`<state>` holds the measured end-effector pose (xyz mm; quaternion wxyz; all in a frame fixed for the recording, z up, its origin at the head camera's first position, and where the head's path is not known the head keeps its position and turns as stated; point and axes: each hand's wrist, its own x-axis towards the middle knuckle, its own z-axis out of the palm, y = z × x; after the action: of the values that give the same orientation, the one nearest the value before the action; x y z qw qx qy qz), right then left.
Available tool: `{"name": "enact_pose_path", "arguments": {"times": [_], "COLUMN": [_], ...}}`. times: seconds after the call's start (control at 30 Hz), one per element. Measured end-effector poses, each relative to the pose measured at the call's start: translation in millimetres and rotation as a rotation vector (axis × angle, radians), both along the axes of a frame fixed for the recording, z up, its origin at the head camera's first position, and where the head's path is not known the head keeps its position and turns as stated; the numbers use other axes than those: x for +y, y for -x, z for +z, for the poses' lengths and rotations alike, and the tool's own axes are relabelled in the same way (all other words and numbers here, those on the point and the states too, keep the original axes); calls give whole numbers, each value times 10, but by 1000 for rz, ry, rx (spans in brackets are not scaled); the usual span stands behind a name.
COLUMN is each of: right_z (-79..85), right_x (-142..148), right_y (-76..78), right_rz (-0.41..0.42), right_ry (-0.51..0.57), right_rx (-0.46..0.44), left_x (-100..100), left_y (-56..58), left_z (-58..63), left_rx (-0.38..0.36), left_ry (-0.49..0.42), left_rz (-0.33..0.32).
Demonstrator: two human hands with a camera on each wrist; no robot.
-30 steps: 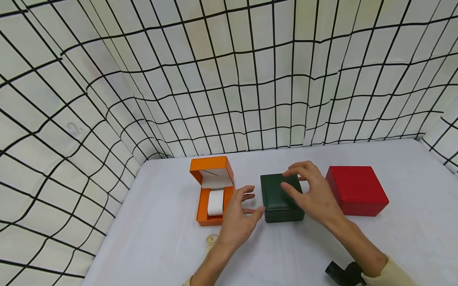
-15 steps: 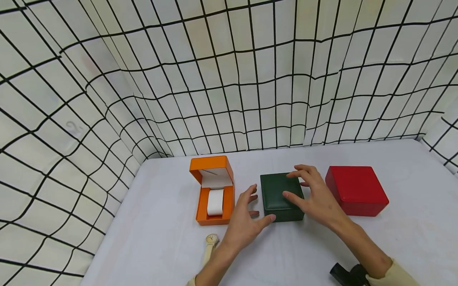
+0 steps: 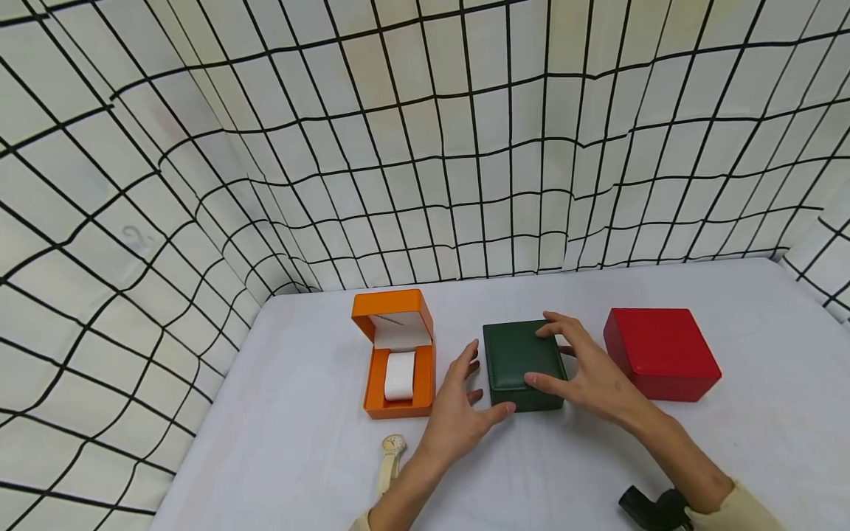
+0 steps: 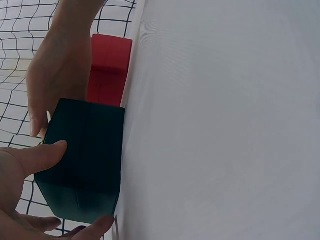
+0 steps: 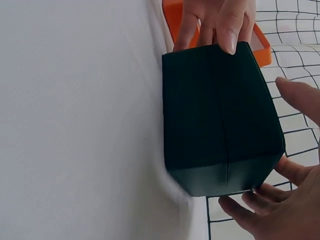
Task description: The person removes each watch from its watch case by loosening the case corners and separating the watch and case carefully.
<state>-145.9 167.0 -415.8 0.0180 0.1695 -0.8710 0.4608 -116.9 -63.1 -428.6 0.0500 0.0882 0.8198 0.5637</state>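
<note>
A closed dark green watch box [image 3: 521,358] stands on the white-covered table between both hands. My left hand [image 3: 458,424] is at its left front corner, thumb [image 4: 52,152] against the front face and relaxed fingers along the left side. My right hand [image 3: 591,369] spans the right side. Its fingertips [image 5: 237,210] are right at that side, and its thumb [image 5: 300,97] reaches over the lid's front edge. Just behind my left wrist lies a cream-strapped wristwatch [image 3: 393,446], its strap partly hidden by the forearm.
An orange watch box [image 3: 375,376] stands open left of the green one, with a white cushion [image 3: 400,376] inside. A closed red box [image 3: 664,354] sits to the right. Near my right sleeve is a black object [image 3: 654,509]. Black netting over white cloth rises behind the table.
My left hand has moved slightly right, its thumb now further across the green box's front. My right hand has shifted slightly right and down. More of the wristwatch shows.
</note>
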Motion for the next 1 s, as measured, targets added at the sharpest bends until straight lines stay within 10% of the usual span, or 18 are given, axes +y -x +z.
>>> {"name": "enact_pose_path", "arguments": {"times": [1.0], "right_z": [-160], "right_x": [105], "right_y": [111], "right_rz": [119], "right_ry": [38], "right_rx": [55], "left_x": [52], "left_y": [66], "left_z": [-64], "left_rx": [23], "left_ry": [-47], "left_rz": [-25]}}
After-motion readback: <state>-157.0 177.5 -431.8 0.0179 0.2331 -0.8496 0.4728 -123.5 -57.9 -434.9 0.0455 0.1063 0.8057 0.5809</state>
